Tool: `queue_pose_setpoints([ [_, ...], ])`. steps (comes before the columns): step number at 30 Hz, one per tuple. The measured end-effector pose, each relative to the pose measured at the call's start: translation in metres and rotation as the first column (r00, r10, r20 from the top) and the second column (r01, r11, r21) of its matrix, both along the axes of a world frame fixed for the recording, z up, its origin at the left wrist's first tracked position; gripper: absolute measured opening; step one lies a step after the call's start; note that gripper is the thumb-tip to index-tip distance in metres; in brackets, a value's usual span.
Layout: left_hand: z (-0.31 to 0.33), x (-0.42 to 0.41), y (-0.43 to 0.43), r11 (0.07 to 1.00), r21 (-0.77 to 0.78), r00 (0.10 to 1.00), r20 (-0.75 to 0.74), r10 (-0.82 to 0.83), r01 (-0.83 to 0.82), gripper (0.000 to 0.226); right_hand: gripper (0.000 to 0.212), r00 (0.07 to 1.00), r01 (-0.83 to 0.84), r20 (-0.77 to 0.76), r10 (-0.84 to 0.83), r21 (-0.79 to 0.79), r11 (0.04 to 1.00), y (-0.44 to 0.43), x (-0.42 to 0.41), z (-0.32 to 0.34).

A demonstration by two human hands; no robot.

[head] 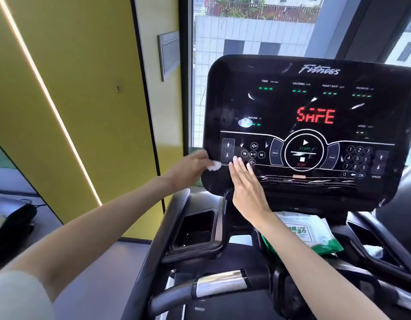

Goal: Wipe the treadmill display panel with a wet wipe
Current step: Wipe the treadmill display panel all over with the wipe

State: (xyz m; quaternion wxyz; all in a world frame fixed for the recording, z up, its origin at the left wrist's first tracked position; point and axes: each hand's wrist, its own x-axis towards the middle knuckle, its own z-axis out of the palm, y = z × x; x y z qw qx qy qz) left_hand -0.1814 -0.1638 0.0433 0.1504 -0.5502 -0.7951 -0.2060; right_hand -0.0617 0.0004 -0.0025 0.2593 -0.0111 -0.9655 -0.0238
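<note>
The black treadmill display panel (310,125) stands ahead of me, showing "SAFE" in red with buttons along its lower half. My left hand (190,167) is at the panel's lower left edge and pinches a small bunched white wet wipe (213,166) against it. My right hand (245,181) lies flat with straight fingers on the panel's lower left area, fingertips near the media buttons. A green and white wet wipe pack (308,234) rests on the console tray below the panel, partly hidden by my right forearm.
A black cup holder (195,229) sits left of the console. A handlebar with a chrome sensor grip (220,284) crosses below. A yellow wall (80,100) stands left, and a window (246,31) is behind the panel. A dark bag (13,218) lies at far left.
</note>
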Motion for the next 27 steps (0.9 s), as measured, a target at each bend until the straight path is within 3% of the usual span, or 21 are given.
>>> queue_pose_setpoints([
  [2, 0.001, -0.004, 0.001, 0.980, 0.170, 0.991, 0.101, 0.085, -0.102, 0.033, 0.076, 1.000, 0.016, 0.010, -0.016, -0.002, 1.000, -0.002, 0.000, 0.000],
  [3, 0.001, -0.003, 0.002, 0.985, 0.153, 0.995, 0.072, 0.072, -0.082, 0.035, 0.076, 1.000, 0.019, 0.013, -0.019, 0.000, 1.000, -0.003, 0.000, 0.000],
  [5, -0.007, 0.004, 0.002, 0.998, -0.020, 0.996, -0.075, -0.057, 0.056, 0.035, 0.074, 1.000, 0.020, 0.019, -0.021, 0.005, 1.000, -0.004, 0.001, -0.001],
  [7, -0.012, 0.006, 0.002, 0.997, -0.050, 0.996, -0.073, -0.055, 0.052, 0.029, 0.073, 1.000, 0.021, 0.021, -0.021, 0.006, 1.000, -0.002, 0.001, -0.001],
  [10, -0.016, -0.002, 0.004, 0.965, 0.222, 0.988, 0.092, 0.121, -0.139, 0.027, 0.073, 0.999, 0.028, 0.028, -0.028, 0.000, 1.000, -0.002, 0.001, -0.001],
  [11, -0.019, 0.000, 0.007, 0.971, 0.205, 0.992, 0.072, 0.108, -0.121, 0.027, 0.072, 0.999, 0.031, 0.029, -0.030, 0.000, 1.000, -0.003, 0.001, -0.001],
  [14, -0.034, 0.010, 0.006, 0.992, -0.102, 0.989, -0.119, -0.084, 0.072, 0.027, 0.068, 0.999, 0.027, 0.030, -0.027, 0.008, 1.000, -0.004, 0.001, 0.001],
  [15, -0.037, 0.011, 0.003, 0.988, -0.135, 0.986, -0.137, -0.091, 0.073, 0.030, 0.068, 0.999, 0.027, 0.031, -0.027, 0.011, 1.000, -0.004, 0.002, 0.002],
  [19, -0.050, 0.018, 0.003, 0.970, 0.210, 0.991, 0.075, 0.111, -0.124, 0.026, 0.072, 0.998, 0.043, 0.038, -0.043, 0.004, 0.999, -0.006, 0.005, 0.000],
  [22, -0.068, 0.032, 0.009, 0.995, 0.103, 1.000, -0.019, 0.019, -0.017, 0.030, 0.070, 0.998, 0.055, 0.040, -0.056, 0.026, 0.998, -0.009, 0.007, -0.002],
  [23, -0.071, 0.033, 0.009, 0.991, 0.126, 0.999, 0.012, 0.040, -0.041, 0.029, 0.069, 0.997, 0.065, 0.043, -0.066, 0.039, 0.997, -0.010, 0.007, -0.002],
  [25, -0.077, 0.036, 0.013, 0.916, 0.323, 0.960, 0.226, 0.167, -0.236, 0.026, 0.068, 0.996, 0.077, 0.047, -0.079, 0.042, 0.996, -0.011, 0.007, -0.003],
  [27, -0.078, 0.048, 0.024, 0.837, 0.400, 0.906, 0.353, 0.234, -0.372, 0.028, 0.068, 0.995, 0.085, 0.047, -0.087, 0.053, 0.995, -0.010, 0.007, -0.004],
])
